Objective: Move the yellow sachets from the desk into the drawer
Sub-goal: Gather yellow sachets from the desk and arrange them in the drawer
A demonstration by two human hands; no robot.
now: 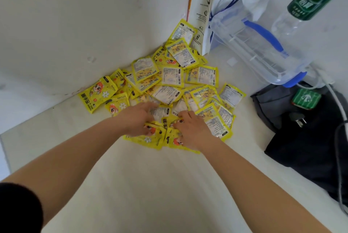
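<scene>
Several yellow sachets (169,80) lie in a loose heap on the pale desk (143,185), pushed into the corner against the white wall. Some show a cartoon face, others their printed backs. My left hand (136,119) lies on the near edge of the heap, fingers curled down onto the sachets there. My right hand (192,130) is beside it, fingers curled round a bunch of sachets (169,134) at the front of the heap. No drawer is in view.
A white paper coffee bag (211,6) stands behind the heap. To the right are a clear plastic box with blue handles (259,48), a green-labelled bottle (308,1), a dark bag (301,138) with a green packet (306,99), a plug and white cables.
</scene>
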